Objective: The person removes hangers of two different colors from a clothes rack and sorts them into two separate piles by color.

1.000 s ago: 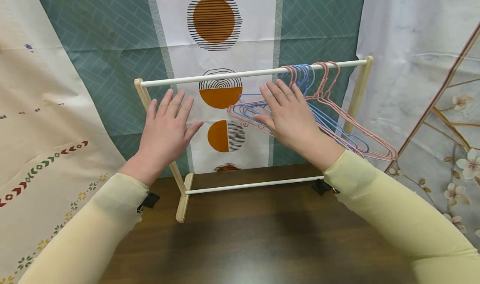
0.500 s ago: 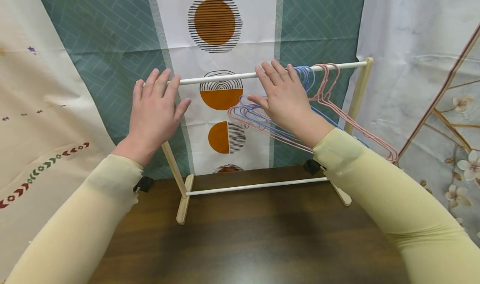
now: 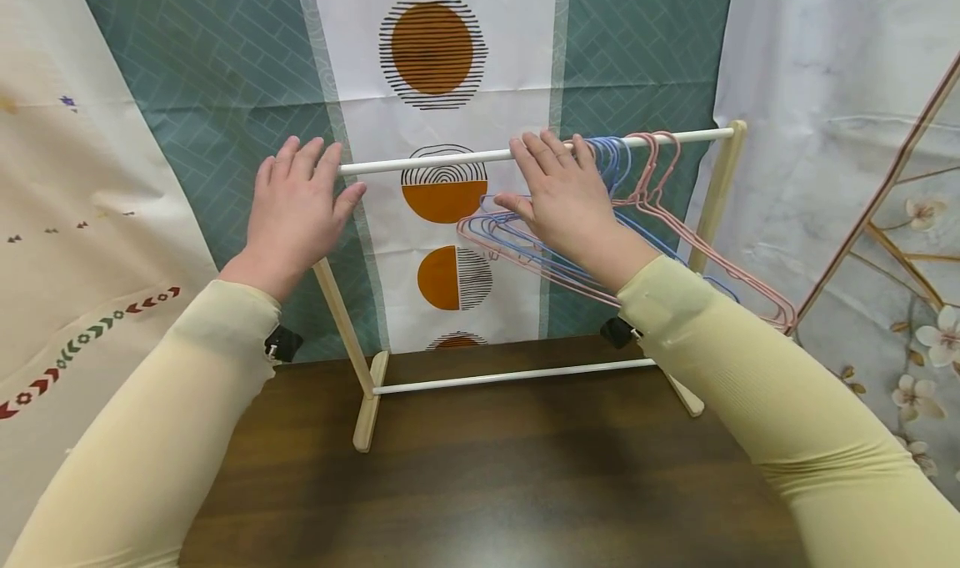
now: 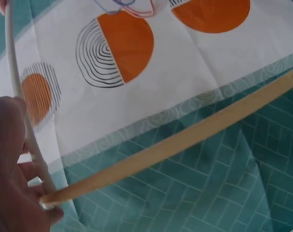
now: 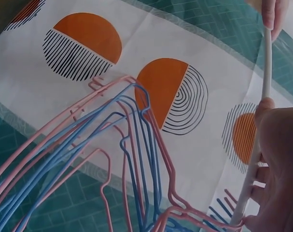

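A wooden garment rack has a white top rail [image 3: 420,164] running across the head view. My left hand [image 3: 288,205] lies at the rail's left end, by the top of the wooden post [image 3: 345,326], fingers over the rail and thumb out to the side. My right hand [image 3: 562,193] rests its fingers on the rail right of centre, beside the hooks of several blue hangers [image 3: 611,155] and pink hangers [image 3: 652,176]. In the right wrist view the hangers [image 5: 141,145] hang below that hand [image 5: 284,164]. The left post's top is at the left hand's fingers [image 4: 28,169].
The rack's wooden feet [image 3: 367,422] stand on a dark brown table [image 3: 480,468], joined by a lower white rod [image 3: 517,375]. Behind hangs a green and white cloth [image 3: 517,59] with orange circles. Patterned cloths [image 3: 67,184] flank both sides.
Both hands have moved up and forward from in front of the rack onto the top rail. The left hand has also shifted left, toward the post.
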Demonstrator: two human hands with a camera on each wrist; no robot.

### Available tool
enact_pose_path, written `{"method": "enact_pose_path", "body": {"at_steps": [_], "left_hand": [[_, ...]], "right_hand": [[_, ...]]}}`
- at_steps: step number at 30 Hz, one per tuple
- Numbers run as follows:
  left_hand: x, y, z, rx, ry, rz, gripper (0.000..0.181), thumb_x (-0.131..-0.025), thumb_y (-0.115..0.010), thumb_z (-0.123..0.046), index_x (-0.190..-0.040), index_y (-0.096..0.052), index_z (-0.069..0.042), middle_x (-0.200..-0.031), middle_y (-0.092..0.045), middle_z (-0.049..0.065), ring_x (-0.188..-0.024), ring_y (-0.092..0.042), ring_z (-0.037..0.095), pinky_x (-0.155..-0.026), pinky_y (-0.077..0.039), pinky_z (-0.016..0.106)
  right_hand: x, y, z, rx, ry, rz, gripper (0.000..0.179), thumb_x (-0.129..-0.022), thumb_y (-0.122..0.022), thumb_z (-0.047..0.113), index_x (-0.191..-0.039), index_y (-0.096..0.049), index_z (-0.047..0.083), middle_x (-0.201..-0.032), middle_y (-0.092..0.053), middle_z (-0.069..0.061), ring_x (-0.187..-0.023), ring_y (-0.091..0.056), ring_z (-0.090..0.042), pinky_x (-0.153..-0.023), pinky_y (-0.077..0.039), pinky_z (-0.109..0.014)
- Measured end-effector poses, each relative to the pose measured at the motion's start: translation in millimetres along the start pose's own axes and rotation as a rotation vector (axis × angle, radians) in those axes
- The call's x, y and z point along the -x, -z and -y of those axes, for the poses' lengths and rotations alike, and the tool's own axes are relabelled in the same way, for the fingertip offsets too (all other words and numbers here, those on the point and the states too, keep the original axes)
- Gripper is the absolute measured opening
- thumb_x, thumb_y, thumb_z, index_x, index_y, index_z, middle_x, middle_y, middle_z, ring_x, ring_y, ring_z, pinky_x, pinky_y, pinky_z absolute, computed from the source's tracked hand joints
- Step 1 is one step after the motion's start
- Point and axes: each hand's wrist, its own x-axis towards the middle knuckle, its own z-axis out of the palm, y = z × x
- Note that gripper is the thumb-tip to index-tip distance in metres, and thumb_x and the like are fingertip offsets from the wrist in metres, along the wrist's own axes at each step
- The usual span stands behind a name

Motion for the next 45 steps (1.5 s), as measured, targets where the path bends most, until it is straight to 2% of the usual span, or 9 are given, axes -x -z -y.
{"method": "enact_pose_path", "body": {"at_steps": [8, 17, 24, 27, 31, 35, 40, 42, 45], "left_hand": [[-4.3, -0.8, 9.4, 0.022, -0.037, 0.034, 0.066, -0.117, -0.056, -0.043, -0.165, -0.042, 0.0, -0.169, -0.04, 0.029, -0.157, -0.031, 0.05, -0.129, -0.022, 0.064], [-13.6, 0.8, 17.0, 0.035, -0.025, 0.076, 0.06, -0.116, -0.056, -0.046, -0.158, -0.053, -0.004, -0.177, -0.027, 0.027, -0.166, -0.012, 0.048, -0.135, -0.007, 0.055], [-5.7, -8.5, 19.7, 0.136, 0.022, -0.025, 0.053, -0.117, -0.055, -0.039, -0.162, -0.053, -0.012, -0.18, -0.022, 0.021, -0.166, -0.013, 0.046, -0.123, -0.03, 0.072], [-0.9, -16.9, 21.1, 0.221, 0.06, -0.122, 0.054, -0.117, -0.057, -0.03, -0.165, -0.048, -0.008, -0.18, -0.024, 0.019, -0.165, -0.02, 0.045, -0.122, -0.033, 0.071], [5.0, -28.3, 22.8, 0.393, 0.168, -0.221, 0.07, -0.114, -0.057, -0.015, -0.175, -0.024, -0.008, -0.181, -0.018, 0.016, -0.154, -0.042, 0.045, -0.117, -0.042, 0.066], [11.0, -37.3, 23.5, 0.621, 0.324, -0.232, 0.082, -0.113, -0.052, -0.015, -0.178, -0.002, -0.019, -0.178, -0.027, 0.014, -0.147, -0.052, 0.038, -0.113, -0.048, 0.057], [16.9, -47.1, 24.9, 0.814, 0.473, -0.146, 0.055, -0.118, -0.042, -0.031, -0.169, -0.029, -0.013, -0.143, -0.066, 0.013, -0.123, -0.068, 0.024, -0.1, -0.053, 0.041], [17.6, -50.6, 26.3, 0.844, 0.488, -0.124, 0.047, -0.12, -0.038, -0.037, -0.156, -0.039, -0.008, -0.124, -0.068, 0.011, -0.106, -0.07, 0.02, -0.094, -0.054, 0.036], [17.5, -55.4, 28.7, 0.866, 0.476, -0.113, 0.046, -0.12, -0.033, -0.046, -0.146, -0.038, -0.008, -0.108, -0.06, 0.007, -0.092, -0.064, 0.016, -0.088, -0.053, 0.034]], "right_hand": [[1.8, -2, -2, -0.005, 0.006, -0.021, 0.083, -0.116, -0.045, 0.058, -0.176, -0.018, 0.008, -0.181, -0.022, -0.016, -0.168, -0.016, -0.036, -0.134, -0.002, -0.058], [22.5, -12, -10, -0.063, 0.043, -0.093, 0.082, -0.115, -0.05, 0.057, -0.175, -0.024, 0.007, -0.181, -0.022, -0.017, -0.169, -0.015, -0.037, -0.134, 0.0, -0.053], [48.4, -14, -23, -0.116, 0.041, -0.132, 0.081, -0.114, -0.059, 0.051, -0.174, -0.027, 0.007, -0.18, -0.027, -0.016, -0.168, -0.018, -0.036, -0.134, -0.009, -0.055], [58.5, -13, -27, -0.13, 0.031, -0.124, 0.081, -0.114, -0.06, 0.05, -0.174, -0.028, 0.007, -0.179, -0.029, -0.016, -0.168, -0.018, -0.035, -0.134, -0.011, -0.056], [71.7, -16, -34, -0.151, 0.02, -0.111, 0.081, -0.113, -0.063, 0.048, -0.174, -0.03, 0.006, -0.177, -0.032, -0.018, -0.167, -0.021, -0.037, -0.134, -0.013, -0.057], [83.3, -23, -44, -0.163, -0.006, -0.107, 0.08, -0.112, -0.065, 0.046, -0.173, -0.031, 0.006, -0.176, -0.035, -0.019, -0.165, -0.025, -0.039, -0.133, -0.014, -0.058], [96.6, -27, -53, -0.166, -0.04, -0.066, 0.08, -0.112, -0.066, 0.044, -0.173, -0.031, 0.005, -0.175, -0.036, -0.021, -0.164, -0.028, -0.042, -0.132, -0.018, -0.061], [101.0, -27, -56, -0.164, -0.041, -0.058, 0.08, -0.112, -0.067, 0.043, -0.172, -0.032, 0.004, -0.173, -0.037, -0.022, -0.162, -0.03, -0.044, -0.131, -0.021, -0.061], [106.4, -26, -58, -0.162, -0.041, -0.055, 0.079, -0.112, -0.067, 0.042, -0.172, -0.032, 0.003, -0.171, -0.04, -0.024, -0.159, -0.035, -0.046, -0.13, -0.023, -0.06]]}}
